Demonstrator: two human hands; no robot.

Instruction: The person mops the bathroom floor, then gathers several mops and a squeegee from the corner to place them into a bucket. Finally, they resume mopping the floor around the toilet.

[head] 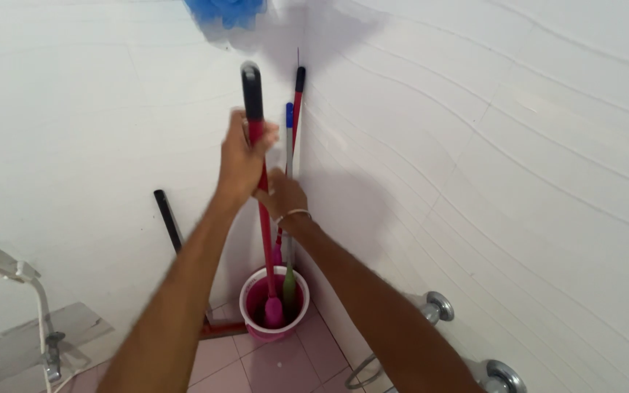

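My left hand (242, 156) grips the upper part of a red pole with a black grip end (252, 91). My right hand (282, 195), with a thin bangle on the wrist, clasps the same red pole lower down. The pole's lower end stands inside a pink bucket (250, 291) in the corner of the white walls. Two other poles lean in the corner behind it: a grey one with a blue tip (289, 138) and a red one with a black tip (298, 98). A green brush end (289, 287) also sits in the bucket.
A black-handled tool (169, 222) leans on the left wall. A white hand shower (1, 263) hangs lower left. Chrome taps (438, 306) stick out of the right wall. A blue fluffy item (225, 12) hangs at the top. The floor has pink tiles (278, 364).
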